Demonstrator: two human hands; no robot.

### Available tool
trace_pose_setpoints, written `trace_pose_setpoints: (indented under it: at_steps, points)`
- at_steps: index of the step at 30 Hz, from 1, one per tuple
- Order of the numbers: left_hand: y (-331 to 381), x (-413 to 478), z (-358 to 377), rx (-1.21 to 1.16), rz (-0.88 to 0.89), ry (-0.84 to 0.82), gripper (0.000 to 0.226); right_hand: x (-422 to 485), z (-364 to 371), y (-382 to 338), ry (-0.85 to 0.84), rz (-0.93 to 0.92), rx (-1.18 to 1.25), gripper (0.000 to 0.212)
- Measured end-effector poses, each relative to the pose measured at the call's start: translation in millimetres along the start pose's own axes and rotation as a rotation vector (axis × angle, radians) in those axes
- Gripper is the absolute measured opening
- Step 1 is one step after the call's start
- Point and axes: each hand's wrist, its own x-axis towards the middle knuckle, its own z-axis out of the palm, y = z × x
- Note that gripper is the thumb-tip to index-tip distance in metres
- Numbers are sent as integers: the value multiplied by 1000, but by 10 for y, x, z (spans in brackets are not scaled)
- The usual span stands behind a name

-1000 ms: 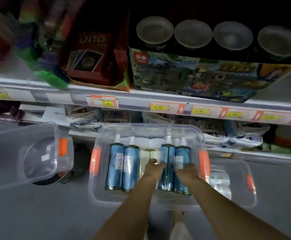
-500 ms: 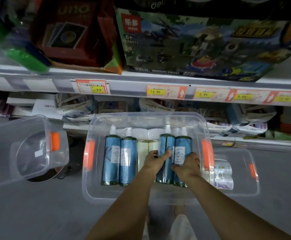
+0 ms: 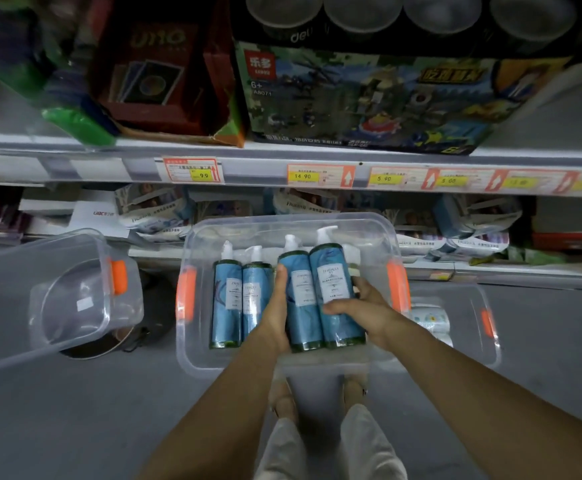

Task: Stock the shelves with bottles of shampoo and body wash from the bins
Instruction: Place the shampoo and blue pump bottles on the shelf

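Pick step: we hold two blue bottles [image 3: 301, 306] over the bin [image 3: 196, 355], left hand [image 3: 274, 317] cupping, right hand [image 3: 364, 308] wrapped round them (left fingers hidden); next: find a shelf [image 3: 248, 152] gap.

Head view, looking forward-down, close above bin [image 3: 192, 351]

Tilted bin [image 3: 75, 289] cut by edge; bottle [image 3: 333, 271] print illegible.

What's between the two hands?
Head view: two blue plastic pump bottles, side by side, held between the left hand and right hand, above the clear bin.
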Motion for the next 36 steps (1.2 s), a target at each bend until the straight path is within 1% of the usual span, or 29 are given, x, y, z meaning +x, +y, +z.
trace_pose_setpoints:
  at_steps: [2,5,8,9,12,15,16,19,24,27,28,33,36]
  points:
    - [42,-189,-26,-51,8,-22,90,-147,45,-133,-52,-15,-8,80]
    - [118,-496,-47,-115,67,-50,84,-413,140,-354,-100,-64,-5,73]
    - [203,-821,-59,-122,165,-77,83,-693,240,-591,-121,-137,-59,77]
    - [237,-923,-68,-122,195,-80,82,-793,276,-669,-125,-168,-77,74]
    - [347,-1255,-74,-111,276,-124,84,-1075,399,-864,-121,-263,-93,69]
    - [457,-1556,-87,-121,384,-167,69,-1364,582,-1030,-78,-373,-112,73]
    - [505,-1651,-96,-122,411,-185,68,-1461,639,-1080,-56,-410,-107,72]
    - [676,-1909,-104,-98,448,-264,79,-1737,774,-1212,-17,-491,-70,67]
    - [944,-2318,6,-63,515,-290,83,-2010,843,-1478,38,-624,-72,59]
    - [1065,-2541,99,-36,593,-293,95,-2122,831,-1665,43,-716,-94,55]
    - [1103,-2608,125,-31,627,-287,95,-2156,821,-1724,47,-753,-109,54]
    - [1220,-2926,266,-41,742,-286,74,-2386,758,-1983,36,-926,-139,48]
    - [1259,-3141,391,-47,808,-276,68,-2556,693,-2134,20,-1005,-171,51]
